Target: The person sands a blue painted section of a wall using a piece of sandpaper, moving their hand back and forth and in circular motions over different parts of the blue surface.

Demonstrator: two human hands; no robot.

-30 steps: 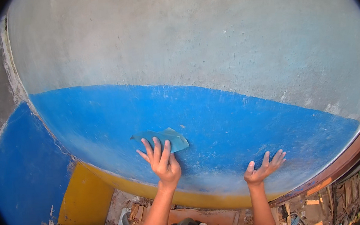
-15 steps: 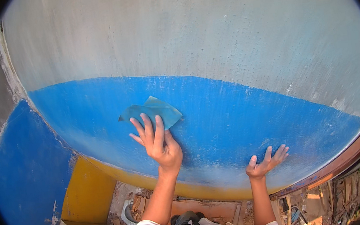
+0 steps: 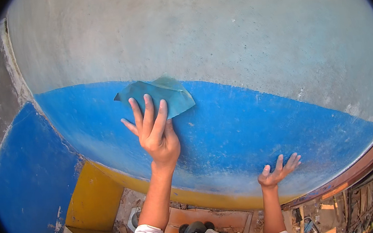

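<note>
A creased teal sheet of sandpaper [image 3: 166,98] lies against the blue band [image 3: 237,120] of the wall, its top edge reaching the grey part. My left hand [image 3: 156,135] holds it there, pressing with outstretched fingers; the thumb side is partly hidden behind the palm. Lower and to the right, my right hand [image 3: 278,173] rests on or close to the blue paint. Its fingers are apart, whitish at the tips, and nothing is in them. Pale dusty streaks mark the lower blue paint around and left of that hand.
The wall's upper part is bare grey [image 3: 186,30]. At left a blue side wall [image 3: 31,178] meets it at a cracked corner, above a yellow ledge [image 3: 93,199]. Wood scraps [image 3: 328,210] litter the ground at lower right. A brown rim [image 3: 360,166] curves along the right.
My left hand has slid up the wall with the sandpaper, from the middle of the blue band to its upper edge. My right hand has barely moved.
</note>
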